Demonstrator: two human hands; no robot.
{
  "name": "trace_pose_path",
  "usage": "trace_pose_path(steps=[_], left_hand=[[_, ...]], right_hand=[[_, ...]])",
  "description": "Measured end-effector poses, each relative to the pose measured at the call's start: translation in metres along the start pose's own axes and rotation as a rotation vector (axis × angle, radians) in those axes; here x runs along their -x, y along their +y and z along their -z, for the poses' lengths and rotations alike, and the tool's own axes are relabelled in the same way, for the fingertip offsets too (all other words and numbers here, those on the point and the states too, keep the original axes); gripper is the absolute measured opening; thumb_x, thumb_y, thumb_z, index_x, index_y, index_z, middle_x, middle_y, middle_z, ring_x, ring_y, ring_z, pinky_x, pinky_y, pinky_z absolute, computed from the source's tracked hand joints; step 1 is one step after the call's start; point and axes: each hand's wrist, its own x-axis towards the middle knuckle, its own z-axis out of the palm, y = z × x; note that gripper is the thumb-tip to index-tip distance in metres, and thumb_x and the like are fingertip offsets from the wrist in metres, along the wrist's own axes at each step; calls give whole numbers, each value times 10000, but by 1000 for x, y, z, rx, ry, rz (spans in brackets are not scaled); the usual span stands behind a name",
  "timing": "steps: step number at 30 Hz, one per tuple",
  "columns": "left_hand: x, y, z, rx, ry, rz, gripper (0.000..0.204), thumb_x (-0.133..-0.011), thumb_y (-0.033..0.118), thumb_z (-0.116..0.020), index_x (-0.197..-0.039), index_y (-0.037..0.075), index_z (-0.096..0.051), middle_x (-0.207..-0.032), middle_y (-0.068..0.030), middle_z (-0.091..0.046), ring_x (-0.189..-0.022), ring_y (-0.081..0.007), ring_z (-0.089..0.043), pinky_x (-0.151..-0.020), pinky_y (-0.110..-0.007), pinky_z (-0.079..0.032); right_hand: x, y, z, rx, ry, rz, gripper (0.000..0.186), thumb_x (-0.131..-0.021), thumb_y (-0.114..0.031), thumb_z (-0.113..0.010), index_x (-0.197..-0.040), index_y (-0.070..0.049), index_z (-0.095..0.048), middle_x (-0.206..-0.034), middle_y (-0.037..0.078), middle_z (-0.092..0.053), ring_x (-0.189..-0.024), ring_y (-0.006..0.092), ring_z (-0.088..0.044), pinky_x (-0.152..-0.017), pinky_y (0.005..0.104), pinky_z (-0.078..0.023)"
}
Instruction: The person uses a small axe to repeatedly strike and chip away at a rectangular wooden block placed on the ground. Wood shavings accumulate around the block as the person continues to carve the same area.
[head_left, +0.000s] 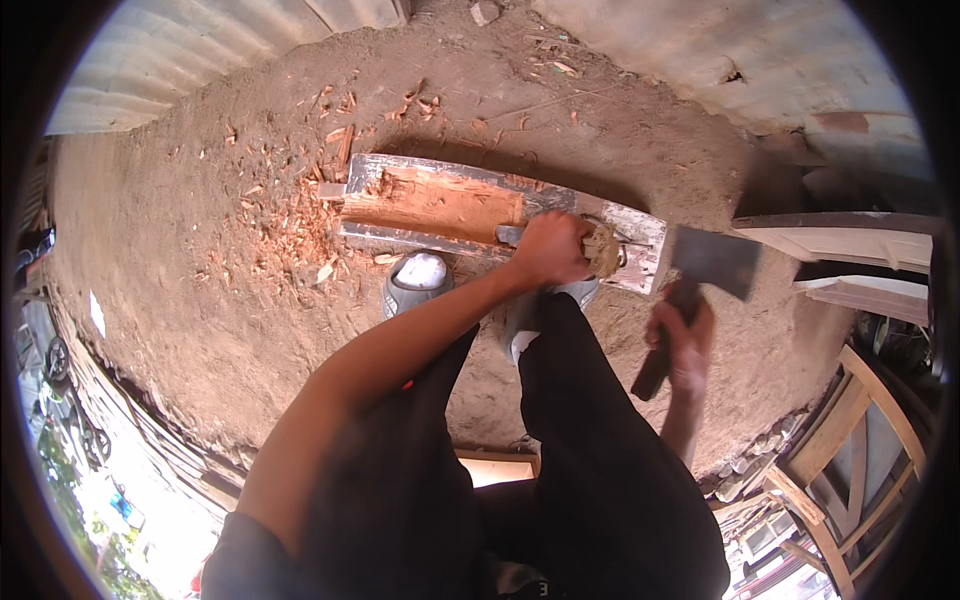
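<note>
My left hand (553, 250) is closed round a chisel; its metal blade (508, 235) points left, touching or just over the edge of a recess. That recess is cut into a weathered wooden beam (590, 212) lying across in front of my feet, with fresh reddish-brown wood bared inside. Past my fist, at the chisel's right end, shows the frayed, battered butt of its handle (603, 250). My right hand (688, 335), slightly blurred, grips a hatchet (715, 262) by its dark handle. The hatchet's broad, flat grey head is raised to the right of the beam's end.
Wood chips (285, 230) litter the dirt ground (190, 300) left of the beam. My shoe (418, 285) stands against its near side. Corrugated metal sheets (220, 50) edge the far side. Wooden boards (850, 232) and a wooden frame (850, 450) stand at the right.
</note>
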Motion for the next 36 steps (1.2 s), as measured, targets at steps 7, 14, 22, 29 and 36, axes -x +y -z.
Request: trace_pose_path(steps=[7, 14, 22, 29, 36], left_hand=[[-7, 11, 3, 29, -5, -21, 217, -582, 197, -703, -712, 31, -652, -705, -227, -659, -741, -443, -679, -687, -521, -541], [-1, 5, 4, -14, -23, -25, 194, -588, 187, -695, -721, 47, -681, -706, -217, -670, -741, -447, -685, -695, -522, -545], [-3, 8, 6, -4, -30, -43, 179, -610, 190, -714, -729, 59, -689, -713, -212, -677, -746, -432, -691, -691, -513, -553], [-3, 12, 6, -12, -32, -23, 166, -594, 188, -713, -702, 68, -680, -701, -199, -676, -720, -420, -689, -661, -497, -553], [4, 8, 4, 18, -12, -70, 205, -586, 201, -714, -742, 69, -705, -705, -205, -678, -742, -422, -695, -688, -498, -555]], right_hand=[[18, -1, 24, -431, 49, -169, 282, -990, -270, -700, -1053, -55, -529, -701, 16, -524, -517, 100, -513, -451, 260, -425], [25, 13, 12, 245, -82, -243, 290, -984, -211, -688, -1133, -24, -524, -684, 28, -544, -479, 102, -517, -409, 271, -404], [34, 5, -16, 67, -69, 30, 237, -994, -206, -661, -1053, -16, -532, -629, 36, -556, -463, 108, -520, -403, 257, -400], [45, 18, -36, -52, 48, 119, 279, -1001, -218, -662, -1094, -8, -504, -634, 25, -536, -464, 114, -489, -447, 279, -424], [36, 14, -11, 57, 136, 122, 238, -980, -197, -661, -1068, -23, -525, -624, 27, -503, -443, 127, -470, -396, 271, -380]])
